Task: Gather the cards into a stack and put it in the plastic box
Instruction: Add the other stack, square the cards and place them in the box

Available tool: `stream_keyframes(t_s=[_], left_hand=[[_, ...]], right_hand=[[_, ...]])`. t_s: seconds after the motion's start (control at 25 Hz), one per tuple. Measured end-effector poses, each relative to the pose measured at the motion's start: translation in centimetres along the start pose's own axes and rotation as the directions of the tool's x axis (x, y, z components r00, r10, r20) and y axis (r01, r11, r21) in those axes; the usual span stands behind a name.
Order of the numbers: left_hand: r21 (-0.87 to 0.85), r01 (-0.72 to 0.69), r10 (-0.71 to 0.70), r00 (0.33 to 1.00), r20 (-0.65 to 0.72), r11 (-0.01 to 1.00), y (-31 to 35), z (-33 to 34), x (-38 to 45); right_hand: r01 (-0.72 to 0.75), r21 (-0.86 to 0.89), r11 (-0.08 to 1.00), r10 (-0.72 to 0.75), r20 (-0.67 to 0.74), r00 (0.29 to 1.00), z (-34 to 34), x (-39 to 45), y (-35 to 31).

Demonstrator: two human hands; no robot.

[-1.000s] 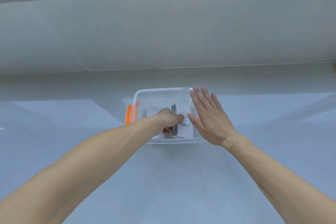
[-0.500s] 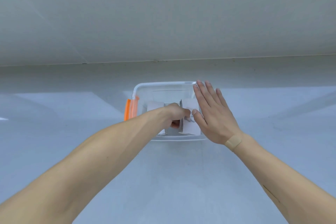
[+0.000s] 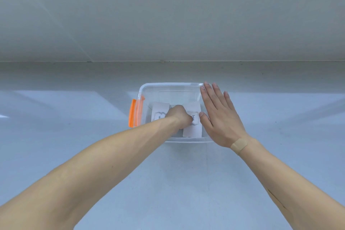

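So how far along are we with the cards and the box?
Nearly done: the cards are inside the plastic box, and none show on the table. In hand: the left hand is in the box on them, while the right hand, open, steadies its right wall. Left: let go and withdraw.

The word "love" is showing, turned sideways, on the right-hand card (image 3: 194, 118) in the plastic box (image 3: 168, 86). The left-hand card (image 3: 159, 115) is showing only the letters "ve."
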State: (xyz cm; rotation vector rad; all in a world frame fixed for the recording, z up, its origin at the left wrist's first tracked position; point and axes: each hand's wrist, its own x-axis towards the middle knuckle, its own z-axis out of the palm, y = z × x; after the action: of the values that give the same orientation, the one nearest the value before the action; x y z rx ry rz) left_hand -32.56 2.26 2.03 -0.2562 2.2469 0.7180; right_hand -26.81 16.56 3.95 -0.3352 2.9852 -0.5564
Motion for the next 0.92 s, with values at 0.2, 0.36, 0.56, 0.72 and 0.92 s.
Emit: stream_keyframes(t_s=[0.2,0.36,0.56,0.72,0.92], left_hand=[[-0.024,0.036,-0.035,0.999,0.034,0.999,-0.2,0.4,0.0],[-0.049,0.037,-0.035,0.998,0.042,0.998,-0.1,0.9,0.5],[0.012,0.004,-0.005,0.999,0.039,1.000,-0.1,0.9,0.7],[0.263,-0.147,0.138,0.989,0.051,0.954,0.2,1.0,0.6],[0.326,-0.191,0.174,0.981,0.081,0.926,0.2,1.5,0.4]], right_hand=[[0.000,-0.002,1.000,0.000,-0.004,1.000,0.1,0.0,0.1],[0.000,0.003,1.000,0.000,-0.013,1.000,0.3,0.1,0.2],[0.005,0.012,1.000,-0.005,-0.024,1.000,0.3,0.1,0.2],[0.004,0.013,1.000,-0.003,-0.028,1.000,0.4,0.1,0.1],[0.004,-0.007,1.000,-0.005,-0.023,1.000,0.3,0.1,0.2]])
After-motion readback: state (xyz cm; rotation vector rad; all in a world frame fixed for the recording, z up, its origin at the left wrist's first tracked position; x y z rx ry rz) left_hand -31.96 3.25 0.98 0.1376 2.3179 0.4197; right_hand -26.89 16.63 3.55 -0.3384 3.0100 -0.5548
